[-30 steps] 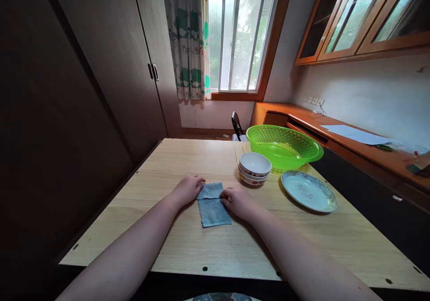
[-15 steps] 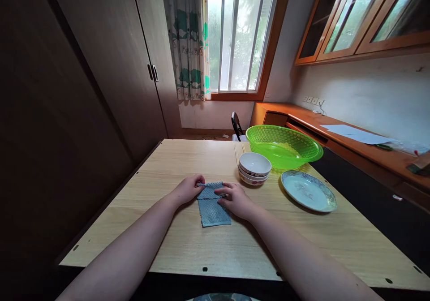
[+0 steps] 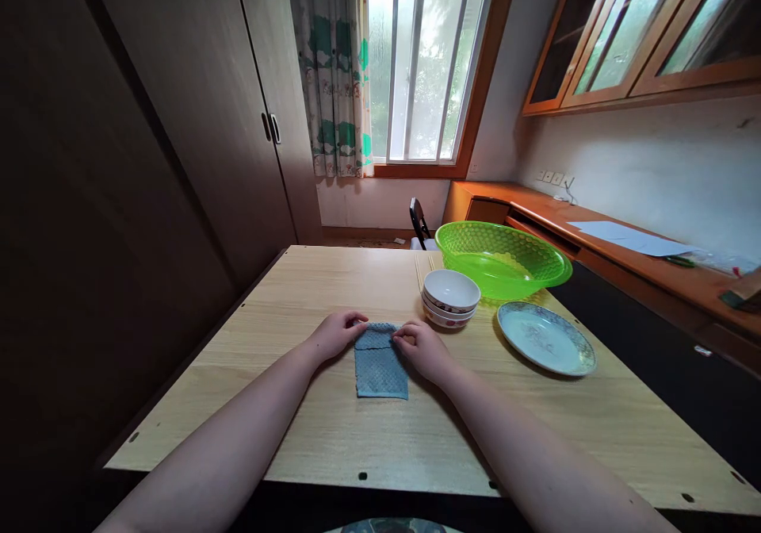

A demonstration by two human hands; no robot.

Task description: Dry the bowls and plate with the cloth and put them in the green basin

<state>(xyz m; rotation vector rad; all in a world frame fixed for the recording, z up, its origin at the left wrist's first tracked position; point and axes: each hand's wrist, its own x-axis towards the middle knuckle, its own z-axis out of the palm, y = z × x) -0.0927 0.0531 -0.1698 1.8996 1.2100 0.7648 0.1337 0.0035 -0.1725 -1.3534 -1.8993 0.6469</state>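
The stack of bowls is taken as the landmark. Nearest, the pale wooden tabletop is spread out toward the viewer from the stack, its near edge pierced by small dark holes. On it, nearer than the stack and to its left, a blue cloth is laid, crossed by the edge of a folded layer. Its right edge is held, near the far corner, in a narrow pinch by the right hand, which is placed just nearer than the stack. The far left corner is touched by the left hand, farther left of the stack, with its fingers drawn close together; whether fabric is gripped cannot be told. To the right of the stack and slightly nearer, a patterned plate is set. Behind the stack, thin sticks are partly hidden, and beyond it to the right a green basket is placed. Farther beyond the stack, a folding chair is seen, then a curtained window.
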